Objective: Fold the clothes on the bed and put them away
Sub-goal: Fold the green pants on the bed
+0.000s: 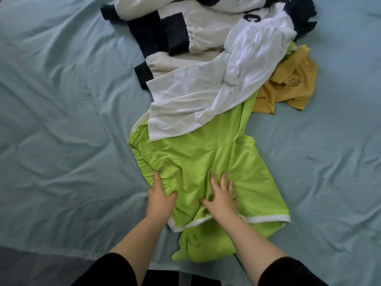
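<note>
Lime green garment [206,157] lies near the bed's [61,120] front edge, far end under a white top [195,96], w/ R hand [220,198] spread flat on its middle & L hand [161,196] at its bunched left side (pinching or not, can't tell), prob. smoothing it for folding.

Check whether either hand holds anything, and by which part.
The right hand holds nothing: it presses flat, fingers spread, on the middle of the green garment. The left hand rests on its gathered left edge; whether it pinches fabric cannot be told.
</note>
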`<state>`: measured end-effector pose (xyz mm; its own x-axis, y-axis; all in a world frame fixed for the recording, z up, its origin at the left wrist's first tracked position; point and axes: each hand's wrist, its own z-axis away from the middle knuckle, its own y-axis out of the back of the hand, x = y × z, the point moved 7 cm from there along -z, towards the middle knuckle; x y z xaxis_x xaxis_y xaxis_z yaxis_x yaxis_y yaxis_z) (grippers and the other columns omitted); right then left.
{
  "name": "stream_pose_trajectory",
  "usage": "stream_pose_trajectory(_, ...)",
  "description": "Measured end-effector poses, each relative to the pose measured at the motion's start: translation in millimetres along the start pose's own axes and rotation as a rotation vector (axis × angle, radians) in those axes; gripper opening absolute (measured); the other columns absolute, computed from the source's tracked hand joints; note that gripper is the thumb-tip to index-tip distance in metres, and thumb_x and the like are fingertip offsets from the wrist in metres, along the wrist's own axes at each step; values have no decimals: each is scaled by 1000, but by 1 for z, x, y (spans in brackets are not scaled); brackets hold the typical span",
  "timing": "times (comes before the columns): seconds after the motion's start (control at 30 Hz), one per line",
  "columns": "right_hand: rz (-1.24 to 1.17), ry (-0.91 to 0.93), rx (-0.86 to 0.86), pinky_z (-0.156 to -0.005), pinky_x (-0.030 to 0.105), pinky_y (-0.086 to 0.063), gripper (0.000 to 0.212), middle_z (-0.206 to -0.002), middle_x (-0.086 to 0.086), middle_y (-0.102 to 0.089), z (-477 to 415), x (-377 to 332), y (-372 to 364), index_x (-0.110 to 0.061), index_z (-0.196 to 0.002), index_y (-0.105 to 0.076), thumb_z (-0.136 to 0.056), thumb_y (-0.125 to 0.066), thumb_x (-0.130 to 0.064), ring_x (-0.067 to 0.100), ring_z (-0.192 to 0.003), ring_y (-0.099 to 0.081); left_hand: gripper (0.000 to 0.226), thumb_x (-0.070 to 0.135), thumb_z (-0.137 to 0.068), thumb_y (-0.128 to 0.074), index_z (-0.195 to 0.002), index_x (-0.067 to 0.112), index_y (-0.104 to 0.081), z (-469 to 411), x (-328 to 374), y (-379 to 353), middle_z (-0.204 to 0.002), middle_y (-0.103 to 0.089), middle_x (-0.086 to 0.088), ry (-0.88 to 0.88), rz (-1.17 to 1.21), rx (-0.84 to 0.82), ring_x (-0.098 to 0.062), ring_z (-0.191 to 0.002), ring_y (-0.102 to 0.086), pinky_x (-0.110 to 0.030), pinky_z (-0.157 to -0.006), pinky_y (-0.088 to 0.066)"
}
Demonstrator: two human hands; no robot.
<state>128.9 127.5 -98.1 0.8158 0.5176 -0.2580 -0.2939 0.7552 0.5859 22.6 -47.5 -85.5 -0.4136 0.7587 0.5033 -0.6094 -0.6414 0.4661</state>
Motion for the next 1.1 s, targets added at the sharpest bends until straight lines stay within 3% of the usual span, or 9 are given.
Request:
stream_pose_trajectory(0.17, -400, 19, 192, -113, 26, -24, 50, -158, -8, -24, 24, -2, 23, -20, -141, -46, -96, -36, 0, 14, -144, -25, 25, 19, -93, -51, -115, 23, -62, 30, 23, -10, -107, -67, 1, -38, 216, -73, -19, -101, -62, -42, -92, -52)
stream_pose_trajectory(0.27, -203, 228, 128, -118, 31, -20, 83, -160, -14, 4, 56, -17, 31, -33, -153, -10, -86, -52, -10, 10, -146, -13, 14, 18, -93, -50, -97, 25, -62, 52, 46, -2, -95, -68, 2, -57, 282, -58, -17, -92, -62, -37, -83, -53)
stream_pose_trajectory(0.37, 169, 388, 116, -114, 39, 16, 118, -147, -17, 43, 97, -35, 21, -43, -139, 36, -75, -63, -39, 7, -140, 32, 11, 21, -91, -51, -92, 26, -61, 74, 73, 8, -91, -67, 2, -68, 287, -66, -17, -88, -63, -36, -79, -52)
stream_pose_trajectory(0.47, 65, 359, 188, -112, 38, 16, 122, -148, -22, 39, 121, -51, 39, -40, -134, 42, -70, -61, -51, 3, -138, 32, 9, 27, -86, -57, -93, 27, -63, 101, 103, 11, -89, -70, 5, -119, 239, -192, -14, -87, -65, -34, -81, -54)
stream_pose_trajectory(0.6, -212, 357, 303, -120, 40, -9, 87, -158, -16, -17, 137, -64, 92, -38, -152, -7, -83, -57, -17, 5, -147, -11, 27, 35, -81, -64, -108, 32, -62, 134, 128, 18, -102, -69, 12, -200, 159, -325, -4, -94, -64, -27, -82, -52)
stream_pose_trajectory(0.7, -512, 294, 276, -99, 33, -45, 34, -119, -11, -67, 149, -60, 125, -30, -118, -65, -85, -57, -34, 13, -113, -59, 53, 45, -80, -70, -129, 40, -50, 153, 137, 32, -123, -59, 15, -231, 253, -400, -3, -111, -58, -18, -86, -49)
stream_pose_trajectory(0.87, -919, 205, 168, -71, 11, -49, 24, -84, -19, -74, 168, -46, 164, -33, -83, -73, -92, -61, -14, -1, -83, -67, 102, 42, -74, -71, -151, 44, -4, 176, 133, 59, -148, -31, 13, -283, 255, -400, -9, -132, -40, -23, -96, -40)
stream_pose_trajectory(1.0, -1182, 140, -38, -84, 37, -55, 20, -101, 8, -74, 188, -38, 192, -16, -107, -72, -89, -62, -18, 24, -96, -70, 115, 32, -69, -71, -152, 35, 9, 176, 146, 80, -161, 5, 3, -439, -260, -239, -21, -147, -8, -34, -114, -20)
stream_pose_trajectory(1.1, -1270, 191, -102, -91, 45, -51, 26, -106, 13, -72, 204, -37, 218, -15, -103, -71, -79, -69, -25, 29, -99, -68, 95, 39, -80, -69, -152, 39, -6, 171, 168, 91, -161, -1, 1, -423, -487, -77, -27, -145, -14, -40, -113, -25)
